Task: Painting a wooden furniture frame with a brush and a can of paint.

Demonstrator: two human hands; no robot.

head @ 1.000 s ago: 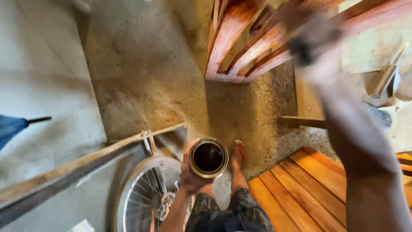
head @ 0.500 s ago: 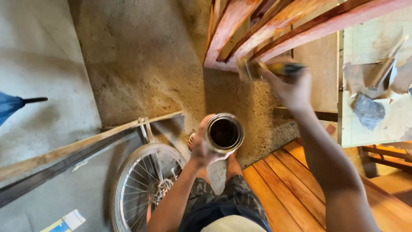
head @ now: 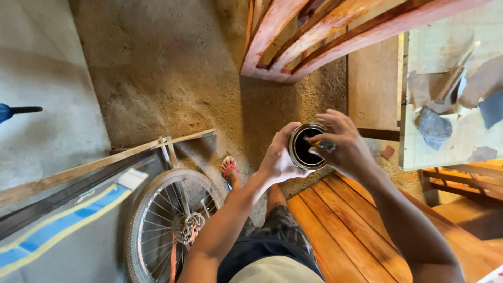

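1. Tin first: we see a small round metal can, open at the top, held out in the air above the edge of the varnished wooden deck, just in front of the person's knees.
2. Our left hand is wrapped round the can's side wall, fingers closed on it, palm toward the deck.
3. Our right hand sits over the can's far rim, fingers curled on a small dark-tipped tool, most likely a brush, its end dipped at the can's mouth; the tool is blurred, so we cannot be sure of its kind.
4. Handling, as we judge it: the can is stiff and will not give under a squeeze, and the dark liquid inside makes it heavier than it looks and quick to slosh, so it wants keeping level.
5. Best hold is round the middle of the wall, clear of the rim, which may be wet and slippery.
6. Looks: pale shiny rim, dark glossy brown inside, plain cylinder.
7. Left of the can, lower down, a bicycle wheel stands on the concrete floor.
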